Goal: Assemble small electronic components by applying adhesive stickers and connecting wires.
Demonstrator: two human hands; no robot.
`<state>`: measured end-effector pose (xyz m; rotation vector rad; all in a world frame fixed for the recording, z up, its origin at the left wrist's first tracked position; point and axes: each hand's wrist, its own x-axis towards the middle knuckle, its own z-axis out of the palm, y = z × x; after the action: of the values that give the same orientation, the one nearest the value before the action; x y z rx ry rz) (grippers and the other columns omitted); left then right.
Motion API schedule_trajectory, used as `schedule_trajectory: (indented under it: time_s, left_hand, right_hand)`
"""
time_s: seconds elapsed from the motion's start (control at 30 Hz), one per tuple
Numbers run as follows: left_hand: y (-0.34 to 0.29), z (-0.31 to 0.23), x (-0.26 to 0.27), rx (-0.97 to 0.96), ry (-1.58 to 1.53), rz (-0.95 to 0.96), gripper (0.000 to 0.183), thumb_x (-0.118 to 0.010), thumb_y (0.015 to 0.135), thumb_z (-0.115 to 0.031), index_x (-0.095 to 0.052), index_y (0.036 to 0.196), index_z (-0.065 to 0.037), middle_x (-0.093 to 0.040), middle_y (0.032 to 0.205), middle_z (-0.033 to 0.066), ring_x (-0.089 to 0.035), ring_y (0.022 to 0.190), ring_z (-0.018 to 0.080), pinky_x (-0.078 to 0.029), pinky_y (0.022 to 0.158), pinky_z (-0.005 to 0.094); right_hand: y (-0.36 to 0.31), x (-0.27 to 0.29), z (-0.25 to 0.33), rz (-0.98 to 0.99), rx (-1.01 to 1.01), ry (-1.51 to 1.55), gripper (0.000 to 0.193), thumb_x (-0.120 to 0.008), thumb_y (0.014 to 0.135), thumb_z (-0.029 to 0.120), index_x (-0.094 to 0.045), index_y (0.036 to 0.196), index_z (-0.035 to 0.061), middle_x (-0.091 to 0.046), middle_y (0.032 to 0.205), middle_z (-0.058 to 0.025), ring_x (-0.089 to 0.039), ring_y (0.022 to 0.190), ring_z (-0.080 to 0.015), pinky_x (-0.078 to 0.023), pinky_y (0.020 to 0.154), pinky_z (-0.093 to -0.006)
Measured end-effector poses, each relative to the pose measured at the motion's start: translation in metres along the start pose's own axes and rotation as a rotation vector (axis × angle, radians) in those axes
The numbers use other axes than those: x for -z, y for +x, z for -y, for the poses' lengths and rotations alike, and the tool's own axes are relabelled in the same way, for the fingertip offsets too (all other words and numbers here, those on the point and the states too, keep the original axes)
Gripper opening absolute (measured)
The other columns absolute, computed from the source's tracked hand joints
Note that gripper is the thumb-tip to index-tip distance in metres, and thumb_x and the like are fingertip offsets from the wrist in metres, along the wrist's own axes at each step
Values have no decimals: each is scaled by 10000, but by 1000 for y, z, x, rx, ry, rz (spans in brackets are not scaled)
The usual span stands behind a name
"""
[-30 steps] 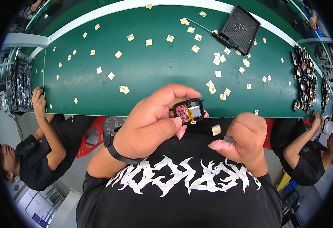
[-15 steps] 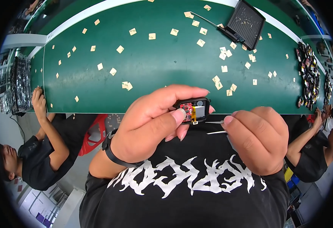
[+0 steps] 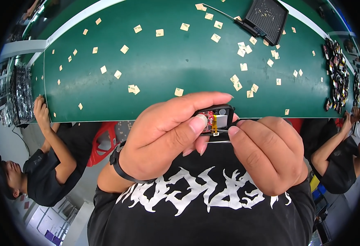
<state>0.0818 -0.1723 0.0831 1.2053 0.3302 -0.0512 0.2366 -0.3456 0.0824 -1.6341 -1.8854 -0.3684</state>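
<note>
I read this as a fine assembly step. My left hand is closed around a small black module — red circuit board exposed inside — held near my chest, this side of the green table. To its right, my right hand pinches thin tweezers, tips at the board's yellow part. Next calls for a steady, tiny placement. Since half a second ago the right hand has closed in and the tips have reached the module.
</note>
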Motion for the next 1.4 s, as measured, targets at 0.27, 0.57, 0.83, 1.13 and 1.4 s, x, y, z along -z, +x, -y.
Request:
schedule_trajectory:
  time_s: [0.27, 0.57, 0.83, 1.13, 1.4]
  left_hand:
    - [3, 6, -3, 40, -110, -1, 510, -457, 1090, -264, -472, 1419, 125, -674, 1232, 286, -580, 655, 75, -447, 546, 170]
    - [5, 8, -5, 89, -130, 5, 509, -460, 1088, -258, -467, 1410, 137, -669, 1224, 310, -580, 645, 76, -442, 536, 170]
    - [8, 8, -7, 104, -97, -8, 477, -438, 1091, -221, -468, 1410, 134, -673, 1213, 311, -561, 656, 65, -479, 587, 188]
    - [6, 6, -8, 120, -73, 10, 451, -431, 1096, -203, -485, 1394, 131, -683, 1201, 302, -578, 674, 54, -490, 600, 176]
    - [5, 9, -7, 62, -13, 20, 440, -466, 1095, -220, -513, 1372, 118, -712, 1167, 256, -588, 684, 33, -480, 579, 158]
  right_hand:
    - [-2, -4, 4, -46, -50, 91, 287, -747, 594, -28, -702, 859, -130, -660, 756, -186, -615, 570, -243, -472, 467, -299]
    - [-4, -3, -2, -68, -15, 154, 298, -744, 589, -4, -697, 852, -133, -645, 721, -176, -592, 552, -230, -449, 448, -290]
    - [-2, 6, 5, 33, -50, 21, 337, -729, 557, 50, -713, 857, -102, -654, 724, -147, -604, 567, -233, -448, 445, -281]
    - [-5, 4, 5, 8, -50, 92, 346, -727, 567, 58, -706, 869, -110, -647, 730, -152, -606, 580, -238, -451, 446, -289]
    - [-9, 5, 1, 35, 13, 171, 343, -725, 597, 28, -678, 882, -157, -631, 743, -173, -579, 585, -244, -457, 464, -298]
